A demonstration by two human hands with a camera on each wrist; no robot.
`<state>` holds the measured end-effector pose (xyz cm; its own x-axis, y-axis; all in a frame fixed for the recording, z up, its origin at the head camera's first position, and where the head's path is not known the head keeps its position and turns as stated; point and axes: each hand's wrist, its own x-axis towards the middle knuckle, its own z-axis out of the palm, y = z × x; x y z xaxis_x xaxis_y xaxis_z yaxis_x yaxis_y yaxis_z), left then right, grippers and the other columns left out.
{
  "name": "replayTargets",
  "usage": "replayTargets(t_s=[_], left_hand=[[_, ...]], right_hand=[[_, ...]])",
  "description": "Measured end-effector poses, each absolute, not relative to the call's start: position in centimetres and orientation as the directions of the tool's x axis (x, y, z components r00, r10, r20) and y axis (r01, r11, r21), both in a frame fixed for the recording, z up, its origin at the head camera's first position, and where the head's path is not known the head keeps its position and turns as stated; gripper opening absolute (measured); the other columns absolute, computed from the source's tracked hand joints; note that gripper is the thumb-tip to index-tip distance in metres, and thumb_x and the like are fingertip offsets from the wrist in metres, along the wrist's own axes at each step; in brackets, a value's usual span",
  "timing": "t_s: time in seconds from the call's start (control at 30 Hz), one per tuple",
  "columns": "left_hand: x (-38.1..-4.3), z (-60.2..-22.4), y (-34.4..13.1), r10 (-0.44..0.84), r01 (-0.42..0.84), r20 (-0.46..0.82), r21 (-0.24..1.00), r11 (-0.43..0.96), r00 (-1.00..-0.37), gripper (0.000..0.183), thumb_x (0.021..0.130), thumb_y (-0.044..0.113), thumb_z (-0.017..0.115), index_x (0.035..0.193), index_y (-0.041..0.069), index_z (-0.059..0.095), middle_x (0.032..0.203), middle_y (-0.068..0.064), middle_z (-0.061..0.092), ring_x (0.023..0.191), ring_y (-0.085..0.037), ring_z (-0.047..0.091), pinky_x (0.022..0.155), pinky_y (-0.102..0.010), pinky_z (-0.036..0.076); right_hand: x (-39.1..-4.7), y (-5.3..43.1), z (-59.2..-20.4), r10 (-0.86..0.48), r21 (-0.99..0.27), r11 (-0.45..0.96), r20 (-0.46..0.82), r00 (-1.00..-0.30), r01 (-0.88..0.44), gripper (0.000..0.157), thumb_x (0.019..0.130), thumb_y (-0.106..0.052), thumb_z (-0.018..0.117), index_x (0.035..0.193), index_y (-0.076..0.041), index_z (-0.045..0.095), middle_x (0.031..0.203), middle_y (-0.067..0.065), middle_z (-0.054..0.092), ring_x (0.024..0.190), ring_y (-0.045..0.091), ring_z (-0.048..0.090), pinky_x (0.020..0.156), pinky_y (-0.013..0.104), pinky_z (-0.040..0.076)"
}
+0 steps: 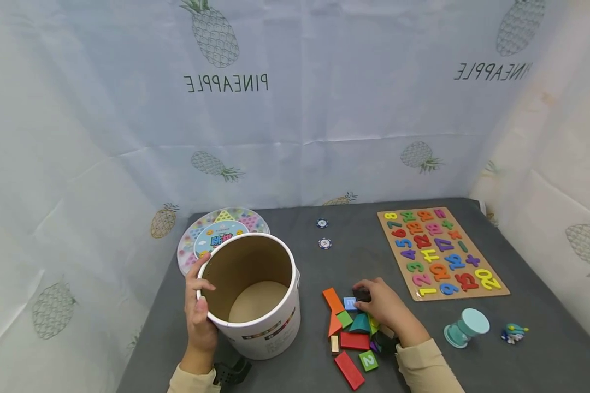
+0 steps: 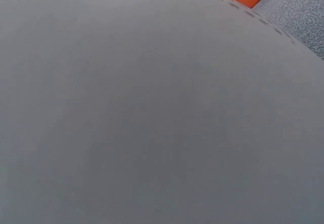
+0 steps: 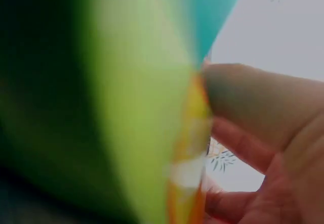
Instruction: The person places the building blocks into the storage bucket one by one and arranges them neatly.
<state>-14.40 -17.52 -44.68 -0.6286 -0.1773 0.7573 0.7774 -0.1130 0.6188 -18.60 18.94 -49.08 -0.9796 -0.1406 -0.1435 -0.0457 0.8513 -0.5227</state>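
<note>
My left hand (image 1: 201, 322) grips the left rim of a large white bucket (image 1: 267, 341), which is tilted slightly and has a bare brown inside. The bucket's pale wall (image 2: 152, 107) fills nearly all of the left wrist view. My right hand (image 1: 387, 310) reaches into a pile of coloured toy blocks, its thumb and fingers closing around a block that they mostly hide. Beside it lie a blue letter block (image 1: 350, 304), a teal block (image 1: 360, 323) and a red block (image 1: 354, 341). In the right wrist view, blurred blocks cover the left side, against the thumb (image 3: 253, 100).
A round game board (image 1: 187, 248) lies behind the bucket. Two poker chips (image 1: 325, 243) are near the back. A number puzzle board (image 1: 423, 256) lies at the right, with a turquoise cup-shaped stand (image 1: 467, 327) and a small toy figure (image 1: 513, 333) in front.
</note>
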Motion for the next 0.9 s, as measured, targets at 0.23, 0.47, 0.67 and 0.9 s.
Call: replayTargets(t_s=[0.23, 0.47, 0.67, 0.9], left_hand=[[-14.4, -44.6, -17.6, -0.181, 0.794, 0.775, 0.603, -0.077, -0.606, 0.026, 0.093, 0.022, 0.036, 0.09, -0.002, 0.046, 0.142, -0.033, 0.027, 0.122, -0.047, 0.032, 0.096, -0.042, 0.031], [-14.3, -44.6, -17.8, -0.192, 0.8, 0.781, 0.598, -0.047, -0.594, 0.028, 0.093, 0.023, 0.036, 0.089, -0.003, 0.045, 0.141, -0.034, 0.028, 0.124, -0.046, 0.031, 0.097, -0.042, 0.03], [-14.5, -44.6, -17.6, -0.19, 0.802, 0.783, 0.596, -0.041, -0.592, 0.027, 0.093, 0.022, 0.035, 0.089, -0.002, 0.045, 0.141, -0.034, 0.029, 0.123, -0.047, 0.031, 0.096, -0.044, 0.029], [-14.6, -45.0, -17.5, -0.179, 0.807, 0.793, 0.591, -0.005, -0.582, 0.028, 0.094, 0.023, 0.033, 0.089, -0.002, 0.046, 0.139, -0.035, 0.03, 0.124, -0.048, 0.031, 0.097, -0.044, 0.029]], right_hand=[[-18.8, 19.1, -48.6, -0.115, -0.589, 0.808, -0.123, -0.986, -0.021, 0.036, 0.077, -0.015, 0.078, 0.112, -0.016, 0.067, 0.099, 0.006, 0.058, 0.088, 0.022, 0.057, 0.078, 0.045, 0.05], [-18.4, 17.1, -44.1, -0.118, -0.74, 0.646, 0.146, -0.982, -0.188, 0.033, 0.079, -0.014, 0.078, 0.109, -0.022, 0.069, 0.106, 0.0, 0.062, 0.091, 0.017, 0.059, 0.078, 0.038, 0.052], [-17.0, 12.7, -37.5, -0.204, -0.827, 0.327, 0.412, -0.888, -0.458, 0.051, 0.078, 0.001, 0.074, 0.122, -0.022, 0.063, 0.114, -0.003, 0.055, 0.104, 0.012, 0.059, 0.088, 0.031, 0.048], [-16.6, 7.3, -36.0, -0.286, -0.736, 0.344, 0.51, -0.812, -0.583, 0.048, 0.074, -0.006, 0.08, 0.114, -0.026, 0.065, 0.105, -0.012, 0.056, 0.1, 0.005, 0.054, 0.089, 0.03, 0.046]])
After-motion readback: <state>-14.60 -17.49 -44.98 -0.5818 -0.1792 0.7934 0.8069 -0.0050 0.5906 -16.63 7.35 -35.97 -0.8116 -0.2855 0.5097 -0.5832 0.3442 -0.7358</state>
